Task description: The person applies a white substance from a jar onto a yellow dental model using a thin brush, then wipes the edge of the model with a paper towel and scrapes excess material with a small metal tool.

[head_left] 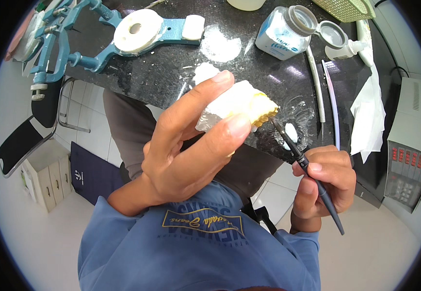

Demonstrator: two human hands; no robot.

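My left hand (186,150) grips a white plaster dental cast (232,99) between thumb and fingers above the table's near edge. Yellow material with tooth shapes covers the cast's right end. In my right hand (327,182) is a slim brush (333,213) with a dark handle, held like a pen. Its dark tip points up and left, close beside the yellow teeth; I cannot tell whether it touches them. Just behind the brush, a small white lump (290,135) sits on a wet, smeared patch of the black tabletop.
A blue dental articulator (174,33) stands at the far left near white powder (221,44). At the far right are an uncapped jar (279,40), its lid (331,35), a small bottle (345,50), a basket (353,10), two thin tools (315,87) and white tissue (367,116).
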